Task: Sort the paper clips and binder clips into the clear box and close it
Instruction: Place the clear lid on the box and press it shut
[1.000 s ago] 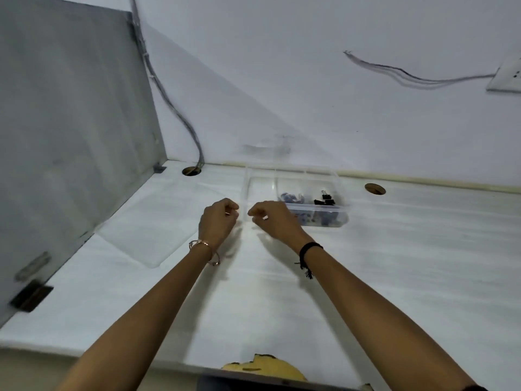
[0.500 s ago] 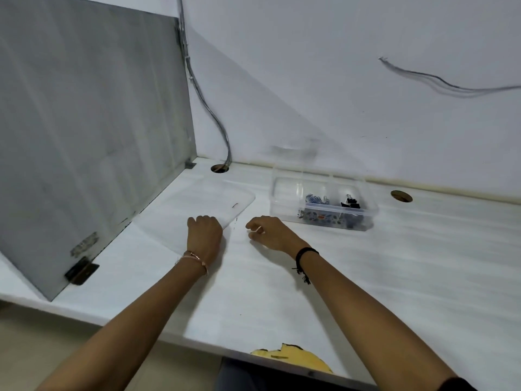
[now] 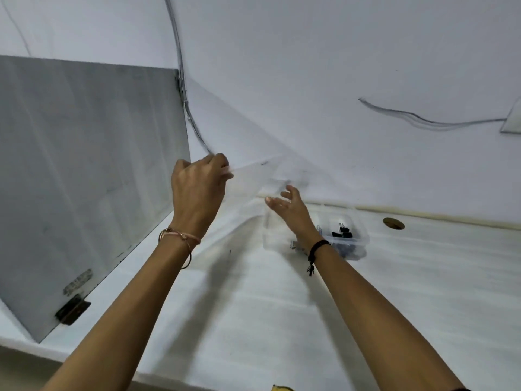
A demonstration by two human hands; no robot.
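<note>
**Lid in the air, box open below**

- Left grip (image 3: 197, 190), centre of frame: fingers curled round one end of the clear lid (image 3: 253, 179) and pinching it, held up off the table (image 3: 253, 320).
- Lid blurred and hard to trace. Its long axis runs roughly left to right across mid-frame, from the left grip toward the right one.
- Right grip (image 3: 287, 204): fingers spread and holding nothing, just under the lid's free end. I can't tell whether it touches.
- Box (image 3: 358, 244) sits on the table, right of centre, down and to the right of the lid. It has no cover. Black binder clips (image 3: 342, 235) show inside.
- The right forearm crosses over the box's left part, so the right grip is the nearer one.
- Judgement: closing step. The lid needs to travel down and right, with its long axis matched to the box's. Right grip likely to steady the free end.
</note>
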